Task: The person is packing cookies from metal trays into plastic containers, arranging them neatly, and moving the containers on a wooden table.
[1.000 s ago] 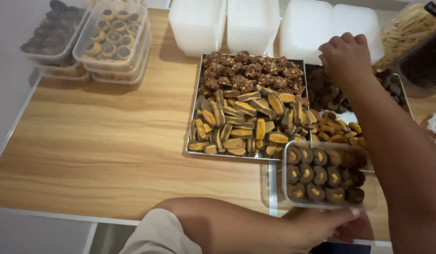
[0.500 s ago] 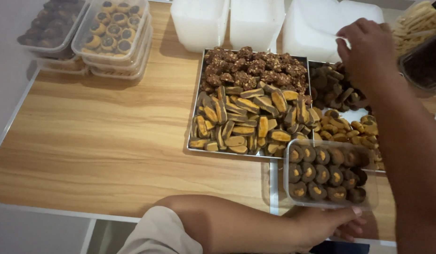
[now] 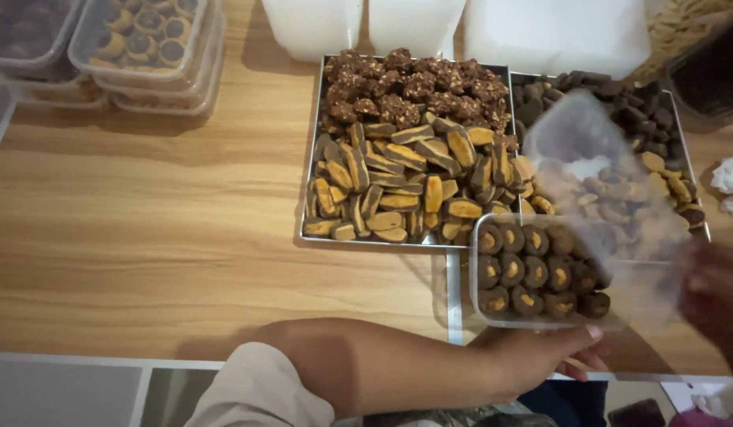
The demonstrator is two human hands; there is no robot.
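Wood-grain tabletop (image 3: 168, 237) carries two steel trays: the left tray (image 3: 319, 241) holds chocolate clusters (image 3: 414, 87) at the back and yellow-and-brown sliced cookies (image 3: 406, 190) in front; the right tray (image 3: 702, 229) holds darker mixed cookies. Stacked filled tubs (image 3: 145, 47) sit at the far left, white containers (image 3: 556, 32) at the back. Your left hand (image 3: 540, 360) is wrapped around the near edge of the clear plastic container (image 3: 540, 273), which sits at the table's front edge, just beside the left tray and filled with round chocolate cookies with yellow centres (image 3: 524, 277). Your right hand (image 3: 714, 292) is blurred at the frame's right; it appears closed on a clear plastic lid (image 3: 604, 182), tilted above the container and the right tray, though the exact finger hold cannot be confirmed. Recommendation: keep the left hand bracing the container flat, bring the lid level, square its corners to the rim, and press evenly. Check that no cookie in the right-hand rows stands proud of the rim, since a raised cookie could crack under the lid.
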